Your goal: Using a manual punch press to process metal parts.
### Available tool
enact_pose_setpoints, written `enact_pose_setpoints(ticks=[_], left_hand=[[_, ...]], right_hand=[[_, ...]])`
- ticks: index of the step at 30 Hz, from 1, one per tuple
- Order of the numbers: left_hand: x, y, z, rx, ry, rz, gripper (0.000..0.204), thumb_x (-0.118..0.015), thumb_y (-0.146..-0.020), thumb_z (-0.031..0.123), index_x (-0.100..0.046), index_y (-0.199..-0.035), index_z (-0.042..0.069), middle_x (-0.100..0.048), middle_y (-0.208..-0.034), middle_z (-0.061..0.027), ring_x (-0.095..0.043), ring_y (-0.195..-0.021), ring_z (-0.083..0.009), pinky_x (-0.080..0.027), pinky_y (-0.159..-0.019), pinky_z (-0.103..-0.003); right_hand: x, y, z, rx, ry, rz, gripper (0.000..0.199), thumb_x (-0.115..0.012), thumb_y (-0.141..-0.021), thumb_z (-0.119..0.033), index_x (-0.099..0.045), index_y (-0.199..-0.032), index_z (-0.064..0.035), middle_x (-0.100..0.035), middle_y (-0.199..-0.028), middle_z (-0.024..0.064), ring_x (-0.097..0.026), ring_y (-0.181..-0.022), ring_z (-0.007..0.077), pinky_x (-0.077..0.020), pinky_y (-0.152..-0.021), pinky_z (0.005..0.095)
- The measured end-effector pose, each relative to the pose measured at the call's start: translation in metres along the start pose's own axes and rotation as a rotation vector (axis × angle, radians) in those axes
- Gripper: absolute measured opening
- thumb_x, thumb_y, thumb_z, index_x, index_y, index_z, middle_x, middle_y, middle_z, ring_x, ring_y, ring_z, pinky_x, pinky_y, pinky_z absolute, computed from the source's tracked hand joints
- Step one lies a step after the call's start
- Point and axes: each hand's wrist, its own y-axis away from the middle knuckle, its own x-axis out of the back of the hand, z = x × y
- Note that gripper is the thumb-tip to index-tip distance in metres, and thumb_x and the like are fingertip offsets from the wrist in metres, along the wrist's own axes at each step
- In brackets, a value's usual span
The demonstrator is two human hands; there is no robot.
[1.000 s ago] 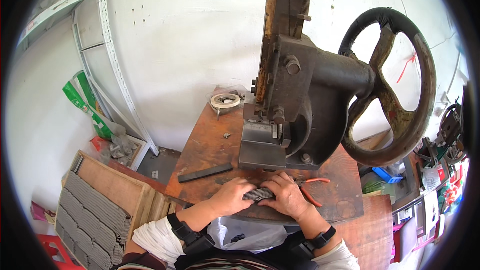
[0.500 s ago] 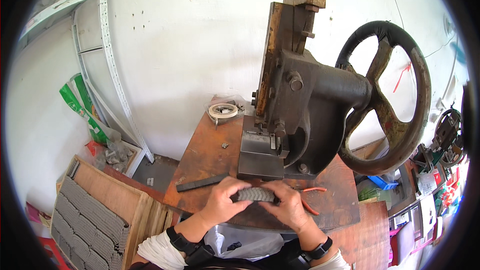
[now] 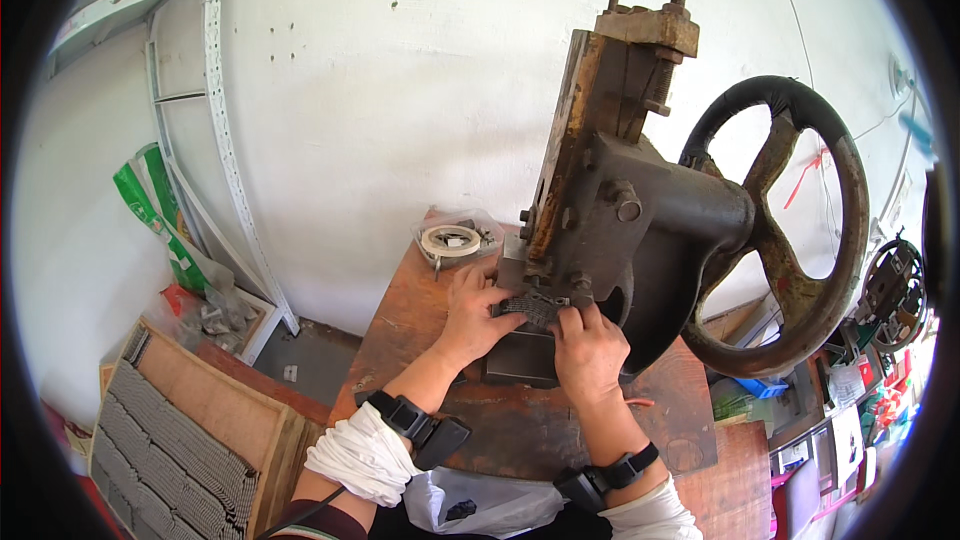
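White-painted wall (image 3: 430, 90) fills the bkgd, top ctr. Dark cast-metal press (image 3: 690, 200) stands ctr-right, biggest item on the bench; its spoked handwheel (image 3: 795, 250) sits at right of frame, prob so the rim's within arm's reach w/o leaving the work spot. Rim is dark-wrapped along the top, likely for grip.

Wooden bench (image 3: 405, 330), worn + stained, runs thru ctr under the press. Wooden tray (image 3: 205, 380) lower left, tilted in view, rows of dark ribbed pieces (image 3: 170, 450) packed side by side; guess: keeps them sorted + close to the L side. Clear plastic bag (image 3: 490, 500) bottom ctr, small dark bit inside, purpose n/a from this view.

L hand (image 3: 475, 315) at ctr, R hand (image 3: 592, 350) just right of it. Both pinched nearly closed, thumb vs fingers, on opp ends of one dark ribbed strip (image 3: 537, 308). R fingertips partly hide their end, so exact contact there is hard to call. Strip's at ctr, right under the press head, above the front of the metal base block (image 3: 520, 365). Two-ended hold looks meant to keep it level + in line; can't tell if it's touching the block.

Tape roll (image 3: 450, 241) behind L hand, prob parked clear of the elbows. Red handle end (image 3: 640, 402) peeks out right of R forearm, rest hidden.
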Motion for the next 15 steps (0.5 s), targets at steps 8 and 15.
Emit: enact_pose_setpoints(ticks=[8, 15], left_hand=[[0.024, 0.009, -0.002, 0.312, 0.235, -0.002, 0.046, -0.077, -0.069, 0.021, -0.064, -0.107, 0.000, -0.054, -0.122, -0.0179, -0.050, -0.112, -0.0379, -0.041, -0.093, -0.042], [0.107, 0.129, 0.025, 0.255, -0.448, -0.319, 0.035, -0.071, -0.074, 0.014, -0.061, -0.104, -0.002, -0.055, -0.115, -0.0207, -0.052, -0.109, -0.0375, -0.043, -0.091, -0.043]], right_hand=[[-0.028, -0.008, 0.014, 0.175, 0.175, 0.061, 0.012, -0.056, -0.071, -0.012, -0.062, -0.082, -0.0093, -0.055, -0.073, 0.0055, -0.058, -0.068, 0.0238, -0.0461, -0.059, 0.0363], [-0.015, -0.005, 0.013, 0.204, 0.103, 0.066, 0.010, -0.059, -0.072, -0.011, -0.062, -0.081, -0.0092, -0.056, -0.075, 0.0057, -0.058, -0.068, 0.0245, -0.0458, -0.059, 0.0364]])
